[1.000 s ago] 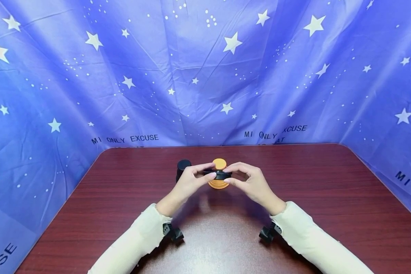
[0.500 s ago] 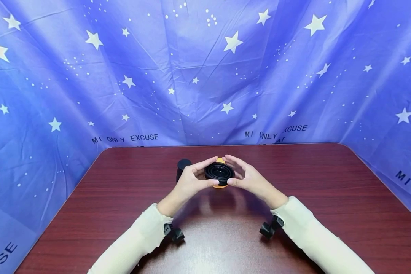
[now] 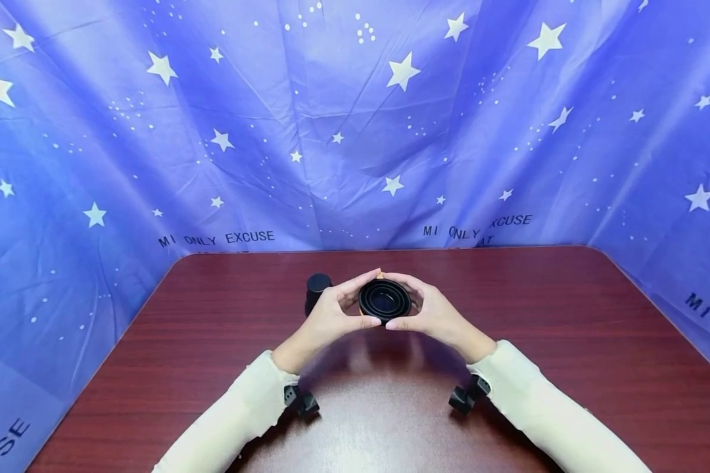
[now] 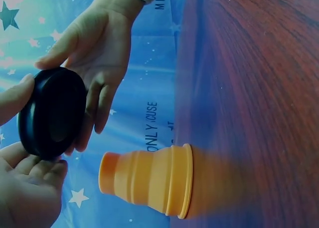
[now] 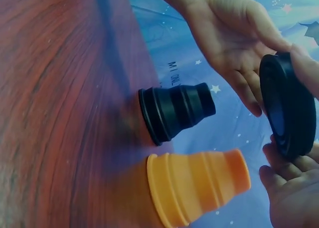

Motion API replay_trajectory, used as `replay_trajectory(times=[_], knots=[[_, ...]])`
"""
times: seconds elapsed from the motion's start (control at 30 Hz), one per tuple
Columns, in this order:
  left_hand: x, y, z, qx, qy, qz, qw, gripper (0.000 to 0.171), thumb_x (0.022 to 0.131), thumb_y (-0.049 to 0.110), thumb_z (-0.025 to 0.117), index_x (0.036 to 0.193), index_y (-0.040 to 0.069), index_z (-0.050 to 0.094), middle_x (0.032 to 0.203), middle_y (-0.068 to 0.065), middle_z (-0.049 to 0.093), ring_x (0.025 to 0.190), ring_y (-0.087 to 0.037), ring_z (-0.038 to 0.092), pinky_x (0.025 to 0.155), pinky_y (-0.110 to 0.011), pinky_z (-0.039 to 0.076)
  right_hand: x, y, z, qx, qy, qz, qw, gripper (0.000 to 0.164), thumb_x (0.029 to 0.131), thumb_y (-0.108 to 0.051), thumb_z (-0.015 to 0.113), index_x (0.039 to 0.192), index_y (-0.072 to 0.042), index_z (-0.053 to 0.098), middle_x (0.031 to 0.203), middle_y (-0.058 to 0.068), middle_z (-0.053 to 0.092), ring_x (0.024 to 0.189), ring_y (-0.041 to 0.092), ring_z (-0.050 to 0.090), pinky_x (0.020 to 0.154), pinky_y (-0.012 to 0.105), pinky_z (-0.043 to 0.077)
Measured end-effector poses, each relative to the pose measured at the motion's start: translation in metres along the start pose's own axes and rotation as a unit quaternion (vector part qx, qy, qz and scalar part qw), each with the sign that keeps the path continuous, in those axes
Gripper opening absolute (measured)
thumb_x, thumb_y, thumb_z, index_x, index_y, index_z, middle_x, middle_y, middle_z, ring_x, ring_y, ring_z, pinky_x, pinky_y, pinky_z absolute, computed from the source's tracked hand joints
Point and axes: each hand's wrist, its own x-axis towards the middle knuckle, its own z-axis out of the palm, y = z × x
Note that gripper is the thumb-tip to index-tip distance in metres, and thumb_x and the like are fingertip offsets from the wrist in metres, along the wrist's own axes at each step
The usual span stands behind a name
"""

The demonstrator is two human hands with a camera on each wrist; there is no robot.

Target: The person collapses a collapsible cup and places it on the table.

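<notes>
Both hands hold a black collapsible cup (image 3: 384,299), folded into a flat ringed disc, raised above the table. Its ringed open side tilts up toward the head camera. My left hand (image 3: 327,318) grips the left edge, thumb at the near rim and fingers round the far side. Mirroring it, my right hand (image 3: 440,320) grips the right edge, and the two thumb tips nearly meet. Behind the disc, an orange collapsible cup (image 4: 149,180) stands extended, wide rim down on the table; the head view hides nearly all of it.
A second black collapsible cup (image 5: 179,112), also extended with its wide rim down, stands left of the orange one, partly behind my left hand in the head view. The red-brown wooden table (image 3: 213,368) ends at a blue star-patterned curtain (image 3: 307,131).
The folded black cup has tipped from nearly edge-on to facing the head camera and shifted slightly right and nearer. Both thumbs moved down to its near rim; the orange cup became mostly hidden.
</notes>
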Motion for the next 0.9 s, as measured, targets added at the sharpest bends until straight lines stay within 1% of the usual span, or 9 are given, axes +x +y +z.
replay_trajectory(times=[0.13,0.2,0.3,0.4,0.43,0.57,0.67,0.77,0.9], knots=[[0.001,-0.001,-0.001,0.022,0.009,0.005,0.9997,0.073,0.076,-0.01,0.072,0.141,0.002,0.042,0.142,-0.013,0.046,0.131,-0.023,0.041,0.109,-0.041,0.03,-0.002,0.003,-0.006,-0.014,0.025,0.0,1.0,0.078,0.07,-0.001,0.081,0.137,0.002,0.041,0.133,0.02,0.051,0.109,0.008,0.056,0.086,0.022,0.049],[0.002,0.005,0.0,0.027,0.019,0.002,0.9995,0.071,0.076,-0.011,0.071,0.14,-0.001,0.042,0.142,-0.015,0.045,0.133,-0.024,0.038,0.11,-0.044,0.028,-0.003,0.006,-0.012,-0.022,0.041,0.005,0.999,0.078,0.069,0.0,0.081,0.137,0.002,0.041,0.133,0.019,0.051,0.108,0.007,0.056,0.085,0.021,0.049],[0.003,0.002,-0.002,0.038,0.032,-0.003,0.9987,0.068,0.077,-0.008,0.071,0.139,0.0,0.043,0.143,-0.012,0.045,0.135,-0.021,0.036,0.11,-0.047,0.027,-0.004,0.011,-0.022,-0.026,0.063,0.019,0.997,0.077,0.069,0.003,0.08,0.136,0.003,0.041,0.132,0.02,0.05,0.108,0.005,0.055,0.086,0.019,0.048],[0.003,-0.005,-0.004,0.053,0.042,-0.004,0.9977,0.067,0.078,-0.004,0.072,0.139,0.001,0.044,0.143,-0.009,0.045,0.135,-0.018,0.036,0.109,-0.046,0.03,-0.005,0.017,-0.034,-0.031,0.083,0.038,0.995,0.076,0.07,0.003,0.079,0.136,0.002,0.042,0.132,0.022,0.05,0.107,0.005,0.054,0.086,0.016,0.046],[0.004,-0.01,-0.005,0.054,0.045,-0.003,0.9975,0.067,0.078,-0.003,0.072,0.139,0.002,0.045,0.143,-0.008,0.046,0.134,-0.017,0.036,0.109,-0.046,0.03,-0.006,0.019,-0.037,-0.034,0.089,0.043,0.994,0.076,0.07,0.002,0.079,0.136,0.002,0.041,0.132,0.022,0.05,0.106,0.004,0.054,0.085,0.016,0.045],[0.004,-0.013,-0.006,0.047,0.058,-0.007,0.9972,0.065,0.079,-0.003,0.072,0.138,0.0,0.045,0.142,-0.01,0.047,0.134,-0.021,0.037,0.108,-0.049,0.03,-0.009,0.032,-0.053,-0.071,0.107,0.048,0.991,0.076,0.07,-0.008,0.081,0.135,0.001,0.042,0.129,0.019,0.053,0.104,0.003,0.054,0.084,0.013,0.044],[0.003,-0.013,-0.007,0.039,0.063,-0.012,0.9972,0.065,0.079,-0.003,0.072,0.138,0.0,0.045,0.141,-0.011,0.047,0.133,-0.024,0.038,0.108,-0.053,0.028,-0.012,0.039,-0.063,-0.124,0.123,0.054,0.983,0.075,0.069,-0.014,0.083,0.132,0.002,0.045,0.123,0.016,0.056,0.1,0.007,0.054,0.08,0.014,0.043],[0.003,-0.013,-0.007,0.038,0.062,-0.018,0.9972,0.064,0.079,-0.002,0.071,0.138,0.0,0.045,0.141,-0.011,0.047,0.132,-0.024,0.039,0.108,-0.053,0.028,-0.015,0.043,-0.07,-0.167,0.129,0.087,0.974,0.075,0.068,-0.017,0.084,0.131,0.001,0.046,0.119,0.016,0.058,0.099,0.015,0.054,0.079,0.018,0.041],[0.004,-0.012,-0.006,0.036,0.061,-0.015,0.9974,0.064,0.079,-0.004,0.071,0.137,0.0,0.045,0.14,-0.013,0.047,0.132,-0.023,0.04,0.108,-0.049,0.03,-0.019,0.046,-0.078,-0.173,0.117,0.135,0.969,0.078,0.07,-0.015,0.083,0.135,0.001,0.043,0.121,0.021,0.057,0.103,0.025,0.053,0.079,0.02,0.042]])
